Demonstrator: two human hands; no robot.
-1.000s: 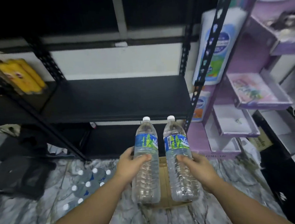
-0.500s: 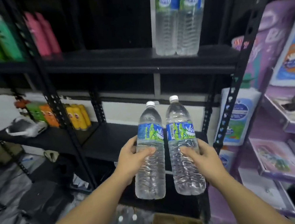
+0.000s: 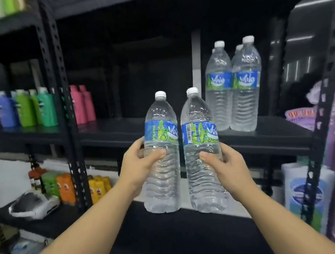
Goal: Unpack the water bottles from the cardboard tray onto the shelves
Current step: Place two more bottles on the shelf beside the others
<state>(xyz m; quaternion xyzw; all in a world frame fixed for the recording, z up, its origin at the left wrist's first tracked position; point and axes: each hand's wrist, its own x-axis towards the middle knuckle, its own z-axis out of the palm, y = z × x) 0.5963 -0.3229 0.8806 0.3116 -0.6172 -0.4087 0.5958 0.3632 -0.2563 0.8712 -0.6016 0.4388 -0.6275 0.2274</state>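
My left hand [image 3: 140, 160] grips one full water bottle [image 3: 162, 157], right hand [image 3: 223, 160] another [image 3: 202, 156]. Heavy, thin-walled, crushable, probably slick; I'd hold mid-body at the ribs.

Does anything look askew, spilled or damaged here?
Nothing stands out. Both held bottles, left and right, are capped and roughly upright, each hand's grip mid-body. The shelved bottles stand upright on the black shelf. No spill is visible.
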